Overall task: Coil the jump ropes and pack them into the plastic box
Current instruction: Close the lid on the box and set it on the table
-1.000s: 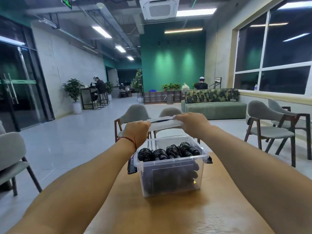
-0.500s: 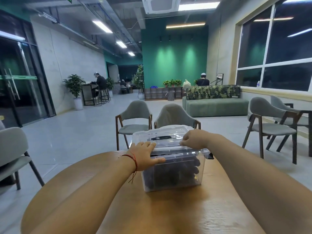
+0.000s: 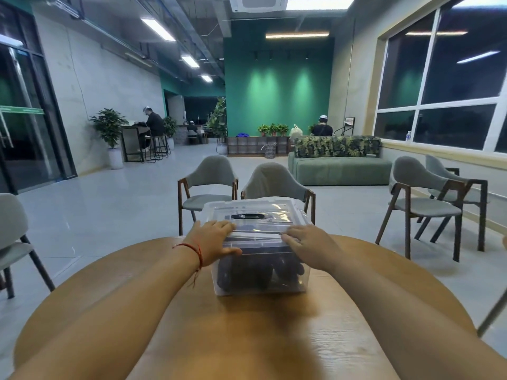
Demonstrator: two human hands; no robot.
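A clear plastic box [image 3: 260, 281] stands on the round wooden table [image 3: 247, 338], with black coiled jump ropes [image 3: 258, 270] showing dimly through its walls. Its clear lid [image 3: 255, 215] lies on top. My left hand [image 3: 212, 239] rests flat on the lid's near left corner, fingers straight, thumb against the box's left side. My right hand [image 3: 310, 244] presses flat on the lid's near right corner, fingers pointing left along the front edge.
Two grey chairs [image 3: 211, 185] stand just beyond the table's far edge, two more [image 3: 422, 198] to the right. A green sofa [image 3: 340, 165] sits further back. People sit at a desk at the far left and behind the sofa.
A second ago both hands held the lid above the open box. The lid came down onto the box, and both hands now lie flat on its near corners.
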